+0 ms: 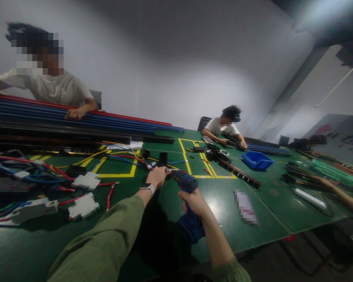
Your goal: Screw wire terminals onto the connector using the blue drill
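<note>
My right hand (196, 201) is wrapped around the handle of a blue cordless drill (188, 182), whose battery base hangs below my grip. The drill's nose points left, at the fingertips of my left hand (157, 177). Those fingers are closed on a small part at the drill's tip; what it is stays hidden. Just beyond them stands a black box-shaped piece (162, 158), and I cannot tell whether my fingers touch it. Red, blue and yellow wires (125, 157) run up to this spot from the left.
White circuit breakers (84, 205) with thick cables lie at left. Long blue and black profiles (114, 123) stretch along the far side beside a person. Another person sits behind black parts and a blue bin (257, 160). At right are a green tray (333, 171) and someone's arm.
</note>
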`<state>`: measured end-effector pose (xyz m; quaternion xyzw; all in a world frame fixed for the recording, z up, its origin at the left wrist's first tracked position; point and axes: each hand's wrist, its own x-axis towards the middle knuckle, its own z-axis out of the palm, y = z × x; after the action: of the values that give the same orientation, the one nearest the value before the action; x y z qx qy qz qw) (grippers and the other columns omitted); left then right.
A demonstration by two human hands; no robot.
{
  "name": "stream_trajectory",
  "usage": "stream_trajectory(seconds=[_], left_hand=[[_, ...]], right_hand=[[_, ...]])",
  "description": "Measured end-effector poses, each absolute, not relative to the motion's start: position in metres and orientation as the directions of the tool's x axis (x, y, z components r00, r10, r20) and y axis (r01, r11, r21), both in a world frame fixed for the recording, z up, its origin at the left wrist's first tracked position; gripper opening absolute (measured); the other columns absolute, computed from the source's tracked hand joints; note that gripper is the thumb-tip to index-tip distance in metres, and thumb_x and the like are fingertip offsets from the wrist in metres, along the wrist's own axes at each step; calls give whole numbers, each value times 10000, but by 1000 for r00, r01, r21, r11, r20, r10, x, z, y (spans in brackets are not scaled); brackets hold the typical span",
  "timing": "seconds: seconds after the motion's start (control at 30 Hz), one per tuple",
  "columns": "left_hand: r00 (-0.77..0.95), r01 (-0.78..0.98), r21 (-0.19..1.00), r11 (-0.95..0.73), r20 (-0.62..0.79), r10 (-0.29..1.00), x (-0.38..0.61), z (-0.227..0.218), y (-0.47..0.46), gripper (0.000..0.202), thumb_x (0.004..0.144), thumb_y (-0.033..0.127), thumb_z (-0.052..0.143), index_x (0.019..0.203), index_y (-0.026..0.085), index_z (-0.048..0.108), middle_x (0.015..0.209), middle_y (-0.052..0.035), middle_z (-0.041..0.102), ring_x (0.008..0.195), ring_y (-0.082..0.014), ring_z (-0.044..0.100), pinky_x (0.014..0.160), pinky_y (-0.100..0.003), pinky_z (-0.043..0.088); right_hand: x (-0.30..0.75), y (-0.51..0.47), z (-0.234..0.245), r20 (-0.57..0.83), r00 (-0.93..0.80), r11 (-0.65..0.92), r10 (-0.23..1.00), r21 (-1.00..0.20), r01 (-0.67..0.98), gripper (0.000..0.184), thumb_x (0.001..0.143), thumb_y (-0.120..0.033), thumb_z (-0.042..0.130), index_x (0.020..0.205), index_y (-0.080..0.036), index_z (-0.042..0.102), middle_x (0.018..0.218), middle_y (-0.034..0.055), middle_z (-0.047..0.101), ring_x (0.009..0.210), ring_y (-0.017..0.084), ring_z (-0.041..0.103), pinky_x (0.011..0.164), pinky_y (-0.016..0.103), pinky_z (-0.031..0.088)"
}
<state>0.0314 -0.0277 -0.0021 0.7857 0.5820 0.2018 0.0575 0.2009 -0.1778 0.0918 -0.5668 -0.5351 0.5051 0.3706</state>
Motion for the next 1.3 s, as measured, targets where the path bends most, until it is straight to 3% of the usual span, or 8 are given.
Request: stream_trajectory(seconds=[1.3], left_hand=[[211, 904, 322, -280, 233, 949, 33, 4, -32, 419, 939, 478, 268, 1159, 220, 514, 1063, -105, 596, 1053, -223, 501, 811, -315, 416]], right_hand=[[201, -179, 92, -170, -108, -141, 979, -961, 236, 200, 748, -258, 588, 922, -192, 515, 544, -78, 490, 331, 102, 481, 316, 212, 354]])
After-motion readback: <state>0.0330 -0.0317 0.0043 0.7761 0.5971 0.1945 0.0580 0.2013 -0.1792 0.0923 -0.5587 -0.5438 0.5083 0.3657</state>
